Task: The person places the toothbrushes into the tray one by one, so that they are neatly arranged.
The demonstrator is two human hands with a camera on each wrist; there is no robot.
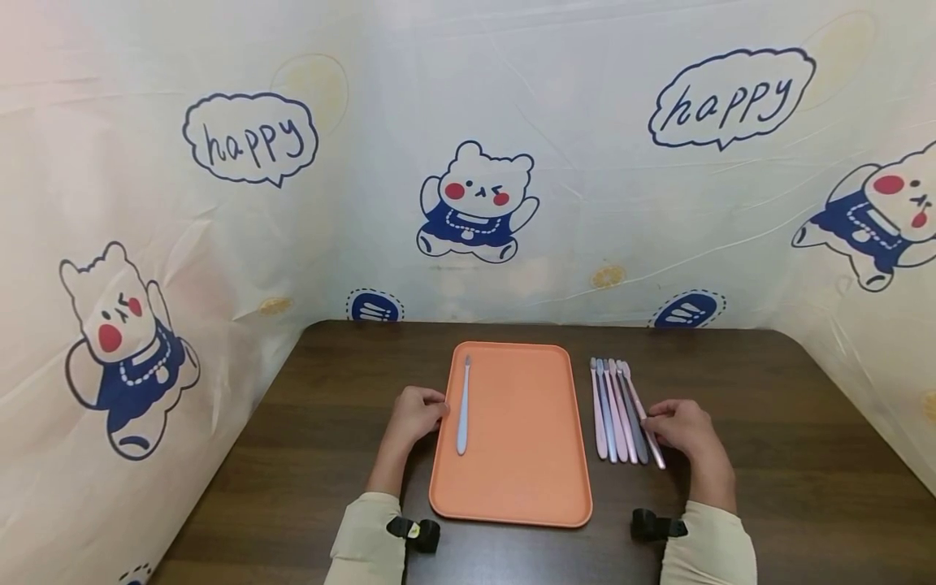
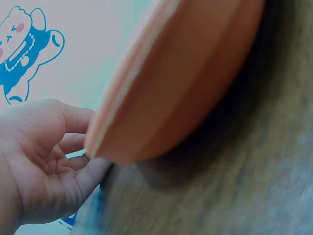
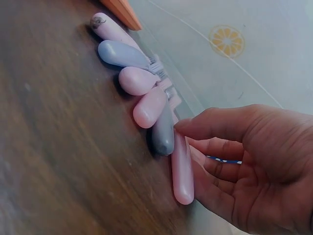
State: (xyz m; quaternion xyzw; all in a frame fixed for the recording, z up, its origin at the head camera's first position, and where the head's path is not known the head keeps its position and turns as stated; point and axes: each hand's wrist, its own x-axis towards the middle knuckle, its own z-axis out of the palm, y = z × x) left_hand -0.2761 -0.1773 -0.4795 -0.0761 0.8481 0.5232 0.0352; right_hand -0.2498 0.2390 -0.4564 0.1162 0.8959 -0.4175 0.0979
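My left hand [image 1: 415,413] grips the left edge of an orange tray [image 1: 522,439]. In the left wrist view the thumb and fingers meet the rim of the tray [image 2: 166,88]. A light blue toothbrush [image 1: 462,418] lies lengthwise near the tray's left side, bristle end away from me. To the right of the tray, several pink, blue and grey toothbrushes lie side by side on the table. My right hand [image 1: 683,424] pinches the rightmost pink toothbrush [image 3: 182,176] by its handle. That brush slants beside a dark grey toothbrush [image 3: 164,134].
The dark wooden table [image 1: 329,455] reaches back to a pale cloth [image 1: 585,203] printed with bears and "happy" bubbles, which also hangs along both sides. A black strap device [image 1: 420,535] sits on the left wrist, another black device [image 1: 651,526] on the right.
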